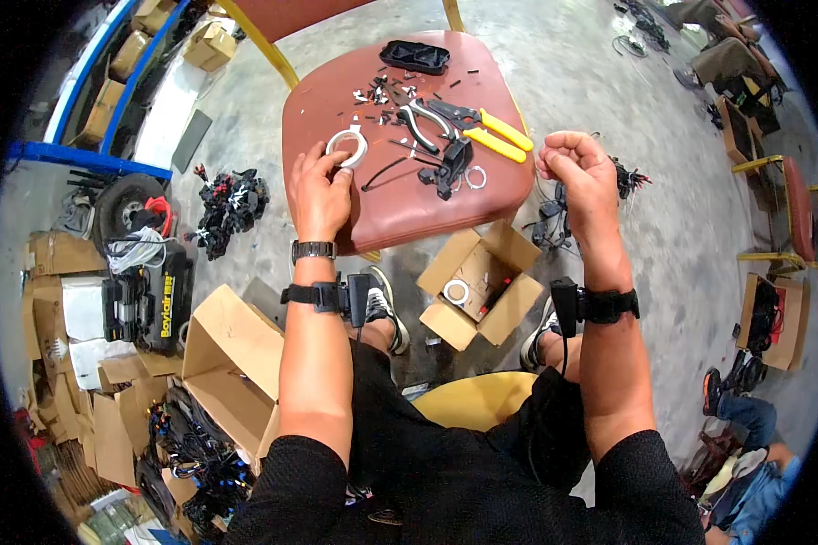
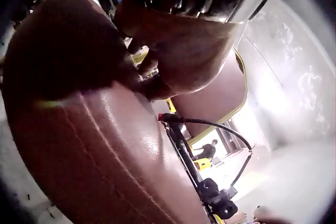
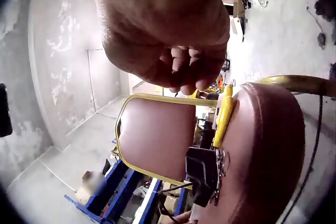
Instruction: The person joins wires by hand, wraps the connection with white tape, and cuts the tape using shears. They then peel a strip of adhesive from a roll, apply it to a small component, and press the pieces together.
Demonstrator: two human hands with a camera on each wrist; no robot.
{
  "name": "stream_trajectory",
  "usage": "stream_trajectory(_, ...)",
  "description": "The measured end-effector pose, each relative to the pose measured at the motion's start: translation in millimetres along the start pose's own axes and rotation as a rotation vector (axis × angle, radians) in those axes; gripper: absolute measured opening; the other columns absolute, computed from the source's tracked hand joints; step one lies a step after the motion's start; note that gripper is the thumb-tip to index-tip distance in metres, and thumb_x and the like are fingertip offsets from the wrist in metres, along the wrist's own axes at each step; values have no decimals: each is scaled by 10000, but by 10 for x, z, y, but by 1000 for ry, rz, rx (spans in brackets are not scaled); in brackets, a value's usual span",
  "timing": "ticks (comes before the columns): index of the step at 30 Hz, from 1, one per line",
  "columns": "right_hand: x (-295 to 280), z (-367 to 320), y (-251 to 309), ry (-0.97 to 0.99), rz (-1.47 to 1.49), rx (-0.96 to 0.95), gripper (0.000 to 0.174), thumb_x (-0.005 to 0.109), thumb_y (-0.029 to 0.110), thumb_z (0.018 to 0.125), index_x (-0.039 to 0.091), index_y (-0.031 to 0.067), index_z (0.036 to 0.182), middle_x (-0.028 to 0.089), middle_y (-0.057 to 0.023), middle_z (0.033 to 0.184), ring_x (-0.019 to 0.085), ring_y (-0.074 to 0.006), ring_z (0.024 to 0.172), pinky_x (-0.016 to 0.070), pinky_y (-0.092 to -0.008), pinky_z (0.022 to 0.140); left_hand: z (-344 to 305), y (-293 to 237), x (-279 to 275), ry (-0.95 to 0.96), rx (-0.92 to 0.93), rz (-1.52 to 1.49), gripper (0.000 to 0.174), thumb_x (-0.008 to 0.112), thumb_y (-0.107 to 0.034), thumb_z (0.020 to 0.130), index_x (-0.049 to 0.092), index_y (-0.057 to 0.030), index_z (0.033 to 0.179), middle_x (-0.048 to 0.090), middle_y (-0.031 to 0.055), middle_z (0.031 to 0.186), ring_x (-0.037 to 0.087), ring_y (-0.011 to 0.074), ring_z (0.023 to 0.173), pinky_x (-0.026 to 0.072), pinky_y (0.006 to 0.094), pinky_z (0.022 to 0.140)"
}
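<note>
On the seat of the reddish-brown chair [image 1: 391, 227], my left hand [image 1: 323, 195] has its fingers loosely spread, fingertips at the edge of a white ring-shaped roll [image 1: 358, 157] with a short tail. My right hand [image 1: 583, 186] is held up beyond the seat's right edge, thumb and fingers curled together; no object shows in it. Nearest to it lie yellow-handled wire strippers [image 1: 500, 145]. Between the hands are dark-handled pliers [image 1: 418, 136], a black connector with cable [image 1: 445, 173] and a small pale ring [image 1: 475, 185]. The left wrist view shows the connector [image 2: 218, 198] near the seat edge.
A black tray [image 1: 415, 68] sits at the seat's back, with small black and white bits in front of it. Below the seat stands an open carton [image 1: 436, 322] holding another white roll. Black cable bundles [image 1: 232, 209] lie on the floor at left; a large box [image 1: 232, 354] is nearby.
</note>
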State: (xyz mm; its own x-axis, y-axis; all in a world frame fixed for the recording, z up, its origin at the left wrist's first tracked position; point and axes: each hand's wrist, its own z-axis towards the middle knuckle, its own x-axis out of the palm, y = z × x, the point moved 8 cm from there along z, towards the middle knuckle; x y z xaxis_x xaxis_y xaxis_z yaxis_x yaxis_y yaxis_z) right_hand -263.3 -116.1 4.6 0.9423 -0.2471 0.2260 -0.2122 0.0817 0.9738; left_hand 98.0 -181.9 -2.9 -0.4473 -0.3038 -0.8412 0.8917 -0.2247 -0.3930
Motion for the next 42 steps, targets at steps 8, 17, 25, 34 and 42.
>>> stream_trajectory(8,-188,-275,82,-53,-144,34,169,594,23,900,621,-53,1049,673,-68,875,615,-104,760,500,-236,708,-266,214,-267,-292,-504,-863,271,708,-69,873,672,70,1102,700,109,1049,619,125,887,507,286,799)
stream_trajectory(17,45,-488,109,132,-140,15,193,603,89,934,621,-42,1075,663,-56,844,607,-100,765,489,-237,693,-613,-708,-774,-481,-35,-701,251,733,-84,844,678,8,1070,603,175,1230,573,310,1161,442,404,1009)
stream_trajectory(25,422,-683,106,399,101,144,284,641,136,937,600,-13,1175,673,-42,924,616,-101,791,499,-239,718,-1081,-1974,-438,69,517,-703,357,779,-40,680,632,-50,1004,571,190,1222,568,416,1106,484,482,927)
stream_trajectory(34,485,-649,16,421,-123,226,166,640,136,959,664,-4,1044,669,-1,935,595,-57,838,502,-216,725,-1007,-1860,-234,250,377,-747,410,832,-78,690,660,-7,1055,564,202,1327,567,374,1189,461,425,991)
stream_trajectory(42,540,-617,-17,455,-6,217,202,619,177,976,666,5,1072,654,20,857,562,-35,716,466,-195,631,-888,-1599,-154,189,170,-907,561,854,-52,689,634,-30,1205,625,140,1246,627,224,1100,509,334,916)
